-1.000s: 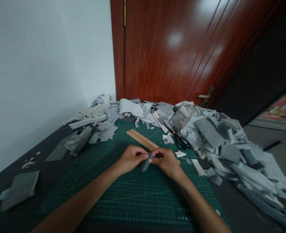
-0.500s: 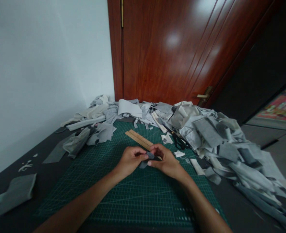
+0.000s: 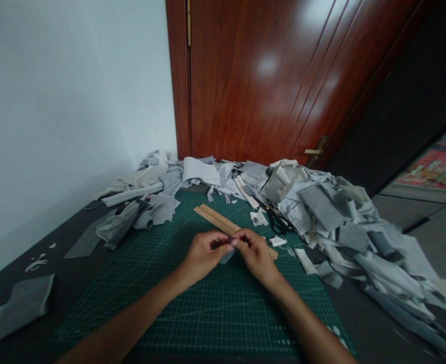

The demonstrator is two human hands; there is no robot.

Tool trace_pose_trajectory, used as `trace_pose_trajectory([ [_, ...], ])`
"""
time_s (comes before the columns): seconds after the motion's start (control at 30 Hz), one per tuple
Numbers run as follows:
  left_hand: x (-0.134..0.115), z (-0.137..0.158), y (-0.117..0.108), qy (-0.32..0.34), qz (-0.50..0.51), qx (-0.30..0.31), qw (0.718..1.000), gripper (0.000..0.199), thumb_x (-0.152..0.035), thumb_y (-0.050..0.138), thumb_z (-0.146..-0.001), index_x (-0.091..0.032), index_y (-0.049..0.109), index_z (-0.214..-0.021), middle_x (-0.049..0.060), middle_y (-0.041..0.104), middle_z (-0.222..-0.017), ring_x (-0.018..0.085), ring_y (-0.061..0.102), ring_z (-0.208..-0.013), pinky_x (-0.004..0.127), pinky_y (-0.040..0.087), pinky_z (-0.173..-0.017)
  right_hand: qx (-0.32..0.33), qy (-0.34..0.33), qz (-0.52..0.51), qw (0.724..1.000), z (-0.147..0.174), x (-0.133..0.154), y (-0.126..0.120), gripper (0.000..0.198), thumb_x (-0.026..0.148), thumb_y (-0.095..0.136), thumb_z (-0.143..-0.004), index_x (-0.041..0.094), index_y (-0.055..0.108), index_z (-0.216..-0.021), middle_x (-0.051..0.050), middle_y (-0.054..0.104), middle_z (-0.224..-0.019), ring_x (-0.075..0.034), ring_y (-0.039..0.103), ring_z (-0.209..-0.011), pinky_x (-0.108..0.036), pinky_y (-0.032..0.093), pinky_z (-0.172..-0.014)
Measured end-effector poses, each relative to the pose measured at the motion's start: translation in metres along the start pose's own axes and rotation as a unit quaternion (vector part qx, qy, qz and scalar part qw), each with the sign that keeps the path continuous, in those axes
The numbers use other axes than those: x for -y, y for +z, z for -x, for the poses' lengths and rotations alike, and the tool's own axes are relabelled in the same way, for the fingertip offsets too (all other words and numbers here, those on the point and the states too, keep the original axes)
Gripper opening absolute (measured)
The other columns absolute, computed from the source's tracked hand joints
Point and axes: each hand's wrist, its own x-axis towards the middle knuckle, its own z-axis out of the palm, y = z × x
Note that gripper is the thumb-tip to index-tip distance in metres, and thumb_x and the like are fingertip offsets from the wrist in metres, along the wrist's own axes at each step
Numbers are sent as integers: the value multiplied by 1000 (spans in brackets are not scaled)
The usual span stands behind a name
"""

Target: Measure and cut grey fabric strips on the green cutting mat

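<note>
My left hand and my right hand meet over the middle of a green cutting mat. Between their thumbs and fingertips they pinch a small piece of grey fabric, most of it covered by the fingers. Its lower part hangs below the thumbs. Just beyond the hands, a wooden ruler lies slantwise on the mat, partly hidden by my right hand. Black-handled scissors lie to the right of it, by the fabric heap.
Heaped grey and white fabric scraps line the right side and back of the dark table. More scraps lie at the left. A folded grey cloth sits near the left edge. Behind stand a wooden door and a white wall.
My hands have drawn together on the grey fabric, the fingers now covering more of it. The right fingers have curled in closer. The view has shifted slightly.
</note>
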Motion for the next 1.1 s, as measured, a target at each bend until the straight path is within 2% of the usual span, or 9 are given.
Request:
trace_pose_trajectory([
  [0.2, 0, 0, 0, -20, -8, -1, 1000, 15, -29, 71, -81, -16, 74, -74, 1, 70, -67, 14, 61, -60, 22, 42, -56, -21, -19, 21, 999, 1, -1, 1, 15, 35, 65, -95, 22, 68, -88, 0, 68, -79, -19, 63, -76, -29, 48, -69],
  [0.33, -2, 1, -3, 41, -63, -9, 997, 14, -27, 69, -86, -18, 77, -79, 2, 73, -75, 16, 65, -69, 25, 46, -64, 10, -58, 85, 995, 3, 5, -2, 12, 33, 72, -92, 23, 73, -100, -4, 75, -96, -22, 68, -91, -34, 50, -82],
  [0.47, -3, 0, -7, 98, -102, 4, 990, 14, -26, 66, -91, -21, 78, -85, 3, 74, -85, 17, 68, -78, 29, 49, -73, 26, -100, 99, 990, 3, 9, -2, 5, 27, 72, -94, 24, 75, -91, -2, 74, -87, -21, 68, -85, -34, 50, -80],
  [0.6, 3, 0, -6, 70, -145, -120, 980, 22, -32, 78, -81, -21, 74, -100, 5, 71, -101, 23, 65, -96, 36, 50, -87, -55, -152, 140, 977, 3, 4, -4, 6, 24, 66, -98, 25, 71, -96, -2, 71, -89, -22, 66, -86, -36, 48, -79],
  [0.67, 7, 1, -1, -17, -88, -142, 986, 36, -45, 81, -77, -19, 70, -99, 6, 69, -96, 24, 64, -91, 37, 52, -82, -104, -200, 213, 951, 5, 2, -7, 8, 21, 63, -99, 24, 70, -100, -3, 70, -93, -22, 65, -89, -38, 46, -80],
  [0.73, 8, 4, 5, -140, 70, -34, 987, 50, -65, 71, -82, -16, 68, -91, 6, 66, -82, 22, 63, -78, 35, 54, -70, -119, -265, 302, 908, 8, 3, -8, 15, 16, 58, -99, 24, 69, -106, -4, 70, -93, -22, 65, -88, -39, 43, -81],
  [0.83, 4, 8, 12, -258, 359, 138, 886, 65, -76, 58, -88, -13, 69, -93, 10, 70, -88, 22, 68, -85, 36, 56, -79, -87, -351, 403, 841, 15, 8, -4, 22, 10, 55, -99, 25, 68, -109, -4, 72, -90, -22, 65, -85, -40, 40, -79],
  [0.93, -1, 10, 16, -242, 501, 77, 827, 40, -54, 71, -92, -15, 71, -98, 9, 72, -103, 17, 67, -99, 30, 52, -95, -61, -393, 439, 806, 20, 13, 3, 25, 7, 56, -98, 25, 68, -110, -4, 76, -92, -22, 68, -91, -40, 40, -83],
  [1.1, -2, 8, 13, -248, 525, 48, 812, 34, -45, 67, -98, -13, 74, -106, 11, 72, -111, 16, 67, -96, 28, 53, -89, -48, -421, 452, 785, 21, 14, 6, 24, 6, 57, -99, 25, 67, -109, -3, 78, -92, -21, 69, -91, -39, 43, -85],
])
